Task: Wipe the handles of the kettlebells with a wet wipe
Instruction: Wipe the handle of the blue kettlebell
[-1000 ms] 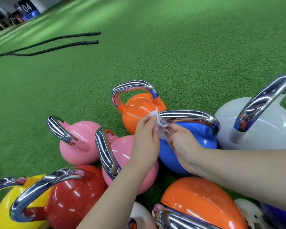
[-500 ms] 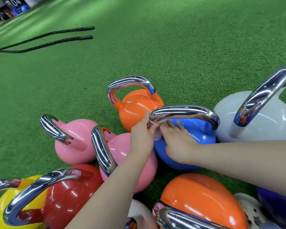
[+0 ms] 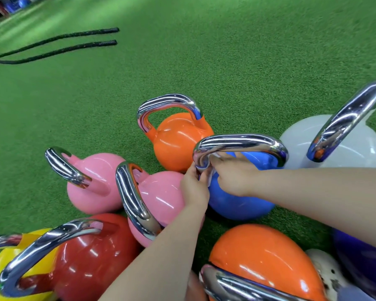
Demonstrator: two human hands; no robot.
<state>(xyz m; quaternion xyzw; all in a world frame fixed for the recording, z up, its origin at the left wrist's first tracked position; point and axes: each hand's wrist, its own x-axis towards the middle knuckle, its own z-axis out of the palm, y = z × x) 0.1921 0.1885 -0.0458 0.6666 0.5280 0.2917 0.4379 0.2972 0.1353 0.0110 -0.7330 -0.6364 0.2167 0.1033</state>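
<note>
Head view: nearest, an orange kettlebell [image 3: 263, 261] and a red kettlebell [image 3: 91, 255] are seen on green turf [image 3: 226, 68]. Beyond them, the left upright of the blue kettlebell's chrome handle [image 3: 239, 142] is gripped by the left hand [image 3: 193, 187], fingers curled round it. A white wet wipe [image 3: 211, 177] is pinched against that handle's inner side by the right hand [image 3: 232, 177]. Farther off, black battle ropes [image 3: 59, 45] are laid out.
</note>
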